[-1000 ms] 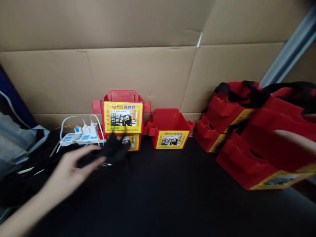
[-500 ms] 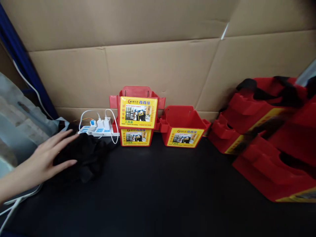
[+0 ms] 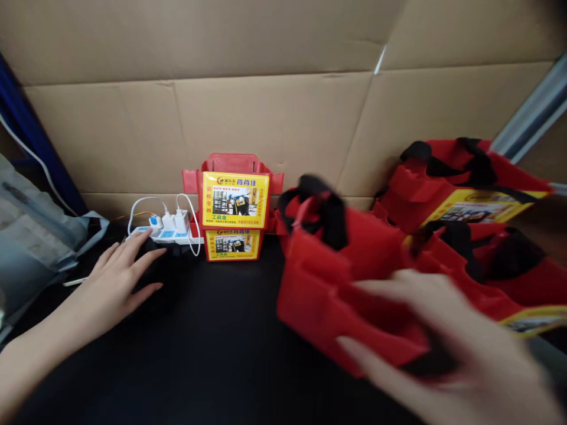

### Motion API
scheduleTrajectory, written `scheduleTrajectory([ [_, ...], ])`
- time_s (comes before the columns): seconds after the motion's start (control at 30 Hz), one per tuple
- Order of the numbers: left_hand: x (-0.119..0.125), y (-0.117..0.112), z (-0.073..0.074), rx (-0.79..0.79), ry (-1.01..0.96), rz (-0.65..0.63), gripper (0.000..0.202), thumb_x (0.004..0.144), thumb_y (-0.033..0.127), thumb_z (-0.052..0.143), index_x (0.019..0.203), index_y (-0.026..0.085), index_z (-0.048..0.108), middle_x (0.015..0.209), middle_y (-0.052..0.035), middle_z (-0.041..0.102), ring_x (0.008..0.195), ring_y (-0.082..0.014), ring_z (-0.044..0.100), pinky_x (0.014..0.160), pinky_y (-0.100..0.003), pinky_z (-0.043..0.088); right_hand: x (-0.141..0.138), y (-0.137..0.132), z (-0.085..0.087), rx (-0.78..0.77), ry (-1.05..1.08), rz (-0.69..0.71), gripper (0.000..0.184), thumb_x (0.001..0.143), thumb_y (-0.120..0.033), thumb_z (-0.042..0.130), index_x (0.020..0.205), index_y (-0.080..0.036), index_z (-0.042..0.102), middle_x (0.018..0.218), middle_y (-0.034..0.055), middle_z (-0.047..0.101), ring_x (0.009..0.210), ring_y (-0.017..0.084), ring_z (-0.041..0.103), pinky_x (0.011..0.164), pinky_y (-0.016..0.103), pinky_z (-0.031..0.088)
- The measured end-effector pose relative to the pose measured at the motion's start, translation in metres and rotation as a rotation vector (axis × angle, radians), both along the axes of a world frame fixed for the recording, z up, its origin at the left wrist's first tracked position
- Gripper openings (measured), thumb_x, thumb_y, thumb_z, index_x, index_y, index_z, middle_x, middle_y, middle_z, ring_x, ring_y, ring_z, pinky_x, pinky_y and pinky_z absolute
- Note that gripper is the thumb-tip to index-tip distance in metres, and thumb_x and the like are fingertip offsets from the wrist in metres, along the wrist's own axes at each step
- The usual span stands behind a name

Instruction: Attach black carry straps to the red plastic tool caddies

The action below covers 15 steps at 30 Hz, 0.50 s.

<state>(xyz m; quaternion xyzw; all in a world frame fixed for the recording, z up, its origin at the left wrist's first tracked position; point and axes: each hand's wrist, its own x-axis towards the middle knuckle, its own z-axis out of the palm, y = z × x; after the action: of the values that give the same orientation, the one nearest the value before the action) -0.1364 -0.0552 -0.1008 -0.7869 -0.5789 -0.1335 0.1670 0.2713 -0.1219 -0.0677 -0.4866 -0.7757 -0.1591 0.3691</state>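
My right hand (image 3: 447, 348) is closed on a red fabric tool bag (image 3: 336, 283) with black handles, held above the black table near the middle right. Motion blurs that hand. My left hand (image 3: 117, 277) lies flat with its fingers spread on a black cloth (image 3: 162, 265) at the left, just in front of a white power strip (image 3: 166, 234). Two stacked red bags with yellow labels (image 3: 234, 203) stand against the cardboard wall behind.
More red bags (image 3: 469, 195) with black straps lie heaped at the right. A cardboard wall (image 3: 274, 118) closes the back. Grey plastic wrapping (image 3: 31, 248) and a blue post sit at the far left. The black table (image 3: 199, 354) stretches in front.
My right hand has come into view and lifted a red bag toward the middle, covering the single bag by the wall. My left hand shifted slightly right on the cloth.
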Motion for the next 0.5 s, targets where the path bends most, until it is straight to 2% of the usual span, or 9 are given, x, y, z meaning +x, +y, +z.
scheduleTrajectory([
  [0.1,0.05,-0.026,0.032,-0.031,-0.158,-0.145,0.054,0.079,0.049,0.05,0.128,0.03,0.041,0.147,-0.0032,0.023,0.128,-0.0254,0.036,0.104,-0.044,0.034,-0.05,0.01,0.005,-0.016,0.064,0.203,0.023,0.072,-0.036,0.061,0.088,-0.021,0.057,0.074,0.0034,0.06,0.067,0.017,0.056,0.063,0.031,0.046],
  [0.2,0.094,-0.03,0.054,-0.013,-0.321,-0.263,0.055,0.08,0.049,0.049,0.129,0.029,0.038,0.139,-0.0032,0.039,0.124,-0.0226,0.041,0.103,-0.04,0.037,-0.077,0.014,-0.002,0.059,0.047,0.186,0.024,0.072,-0.035,0.062,0.088,-0.017,0.058,0.074,0.0051,0.061,0.07,0.019,0.057,0.067,0.034,0.045],
  [0.33,0.128,0.001,0.07,0.002,-0.425,-0.374,0.058,0.079,0.044,0.054,0.129,0.022,0.037,0.131,-0.0059,0.048,0.118,-0.0208,0.047,0.099,-0.038,0.041,-0.091,0.017,-0.013,0.053,-0.07,0.14,0.031,0.074,-0.042,0.059,0.088,-0.014,0.059,0.077,0.0083,0.061,0.074,0.023,0.058,0.071,0.039,0.045],
  [0.4,0.138,0.022,0.072,-0.058,-0.387,-0.449,0.055,0.077,0.035,0.059,0.127,0.021,0.041,0.128,-0.0054,0.051,0.115,-0.0192,0.049,0.098,-0.036,0.041,-0.098,0.017,-0.02,0.038,-0.116,0.106,0.036,0.072,-0.044,0.062,0.089,-0.013,0.059,0.078,0.0089,0.062,0.076,0.024,0.059,0.072,0.041,0.045],
  [0.5,0.148,0.047,0.072,-0.185,-0.307,-0.571,0.038,0.075,0.015,0.058,0.112,0.022,0.056,0.117,-0.0031,0.058,0.106,-0.0163,0.054,0.094,-0.032,0.043,-0.107,0.017,-0.028,0.062,-0.159,0.064,0.05,0.065,-0.049,0.067,0.095,-0.009,0.06,0.081,0.011,0.063,0.077,0.026,0.059,0.074,0.042,0.045],
])
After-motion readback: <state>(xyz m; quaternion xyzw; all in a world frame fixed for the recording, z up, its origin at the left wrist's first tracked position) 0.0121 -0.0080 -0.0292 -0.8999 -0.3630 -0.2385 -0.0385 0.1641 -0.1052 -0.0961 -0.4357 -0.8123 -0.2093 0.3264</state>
